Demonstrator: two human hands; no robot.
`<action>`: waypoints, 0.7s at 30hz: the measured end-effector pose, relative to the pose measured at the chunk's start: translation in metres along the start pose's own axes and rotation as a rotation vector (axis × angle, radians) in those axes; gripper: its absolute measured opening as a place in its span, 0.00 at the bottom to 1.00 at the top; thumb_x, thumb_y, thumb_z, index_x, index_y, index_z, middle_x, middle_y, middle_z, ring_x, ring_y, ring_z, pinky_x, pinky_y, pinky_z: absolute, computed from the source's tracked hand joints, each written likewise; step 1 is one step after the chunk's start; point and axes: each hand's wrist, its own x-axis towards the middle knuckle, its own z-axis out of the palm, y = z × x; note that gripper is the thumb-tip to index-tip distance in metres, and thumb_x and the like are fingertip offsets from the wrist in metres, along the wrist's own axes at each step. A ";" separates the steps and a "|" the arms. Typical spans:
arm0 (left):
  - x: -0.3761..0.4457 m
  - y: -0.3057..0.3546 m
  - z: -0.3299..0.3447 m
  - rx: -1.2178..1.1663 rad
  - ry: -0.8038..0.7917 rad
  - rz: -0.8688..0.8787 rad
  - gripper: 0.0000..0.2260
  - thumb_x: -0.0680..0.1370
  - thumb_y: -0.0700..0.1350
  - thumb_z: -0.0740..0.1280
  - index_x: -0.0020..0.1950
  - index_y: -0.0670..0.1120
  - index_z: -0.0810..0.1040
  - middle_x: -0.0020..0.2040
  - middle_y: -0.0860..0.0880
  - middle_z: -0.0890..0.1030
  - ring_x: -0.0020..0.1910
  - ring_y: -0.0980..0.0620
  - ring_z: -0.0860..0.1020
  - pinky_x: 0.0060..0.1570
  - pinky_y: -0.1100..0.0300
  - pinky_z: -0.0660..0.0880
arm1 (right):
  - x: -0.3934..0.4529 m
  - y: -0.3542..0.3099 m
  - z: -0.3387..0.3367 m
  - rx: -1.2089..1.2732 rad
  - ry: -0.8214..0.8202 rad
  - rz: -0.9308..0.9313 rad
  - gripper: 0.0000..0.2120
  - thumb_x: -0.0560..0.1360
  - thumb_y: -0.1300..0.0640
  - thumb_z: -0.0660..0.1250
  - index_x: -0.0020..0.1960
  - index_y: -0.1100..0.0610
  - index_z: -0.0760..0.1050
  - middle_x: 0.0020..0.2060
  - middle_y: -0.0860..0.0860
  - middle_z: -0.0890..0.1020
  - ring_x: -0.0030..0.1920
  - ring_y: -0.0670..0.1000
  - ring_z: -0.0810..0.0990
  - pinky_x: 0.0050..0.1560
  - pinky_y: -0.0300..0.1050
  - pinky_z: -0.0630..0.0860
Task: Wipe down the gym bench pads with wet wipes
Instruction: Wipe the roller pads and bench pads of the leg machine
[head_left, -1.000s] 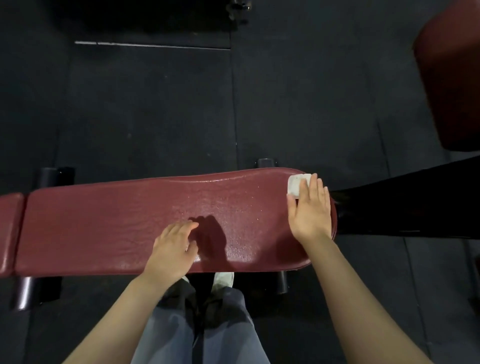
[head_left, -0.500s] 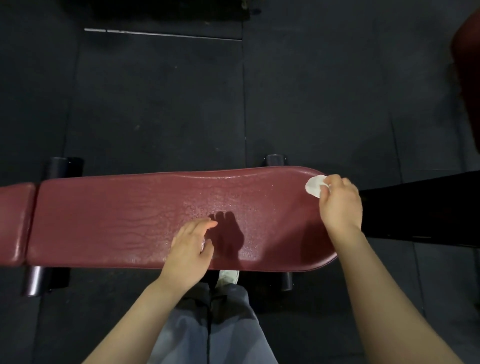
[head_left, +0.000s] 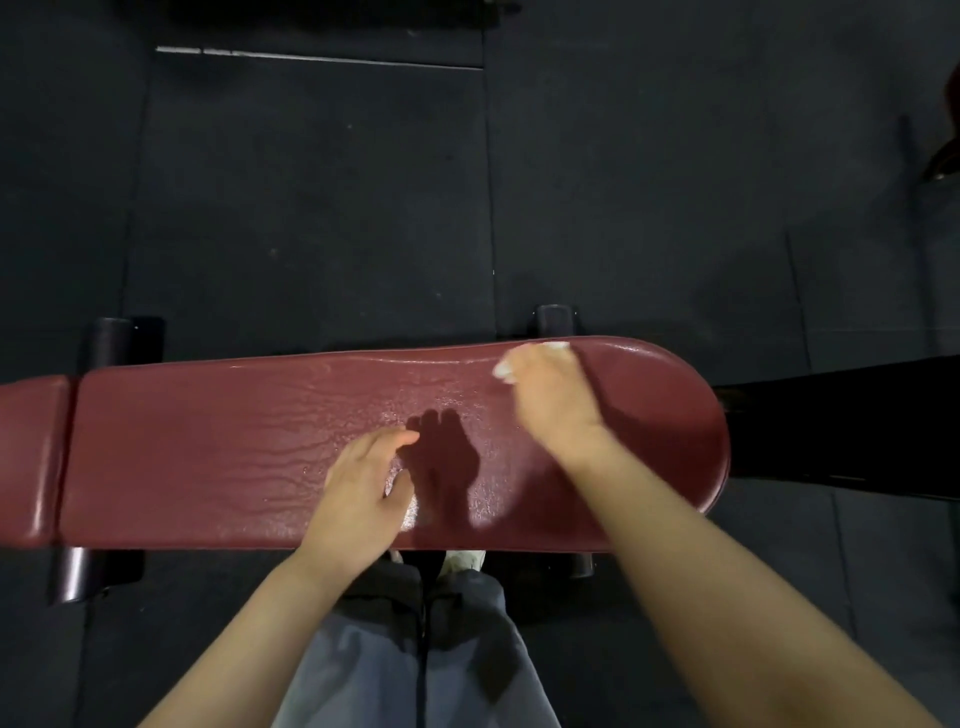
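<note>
Right hand (head_left: 550, 400): motion-blurred, fingers curled down over a white wet wipe (head_left: 505, 370) of which only slivers show at the fingertips, pressed on the far edge of the maroon bench pad (head_left: 208, 447); whether the thumb pinches it cannot be told. Left hand (head_left: 363, 491): fingers loosely bent and a little apart, holding nothing, resting on the pad's near half, its shadow just beyond the fingertips on a wet, glistening patch. Outward: second pad section (head_left: 28, 457) past the left fingers across a seam; black rubber floor (head_left: 311, 208) beyond; grey trousers (head_left: 415, 665) below the wrists.
</note>
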 end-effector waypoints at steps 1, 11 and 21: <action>0.002 -0.001 0.000 -0.002 -0.006 -0.007 0.20 0.79 0.38 0.63 0.70 0.51 0.72 0.70 0.55 0.70 0.71 0.56 0.64 0.73 0.55 0.58 | -0.008 0.029 -0.017 -0.078 0.046 0.114 0.15 0.69 0.60 0.59 0.46 0.54 0.83 0.42 0.54 0.85 0.45 0.58 0.82 0.50 0.48 0.77; 0.014 -0.006 0.005 0.118 -0.092 -0.068 0.23 0.81 0.44 0.62 0.77 0.50 0.65 0.77 0.51 0.63 0.78 0.52 0.55 0.76 0.55 0.50 | 0.020 -0.023 -0.005 -0.053 0.019 0.433 0.12 0.71 0.64 0.63 0.54 0.58 0.75 0.51 0.56 0.81 0.53 0.58 0.80 0.53 0.48 0.72; 0.015 -0.012 -0.011 0.211 -0.166 -0.094 0.26 0.81 0.45 0.61 0.79 0.49 0.59 0.79 0.51 0.59 0.79 0.51 0.51 0.77 0.54 0.47 | -0.023 0.024 -0.051 -0.160 0.012 0.341 0.11 0.64 0.63 0.63 0.44 0.53 0.78 0.41 0.53 0.83 0.45 0.59 0.81 0.44 0.47 0.74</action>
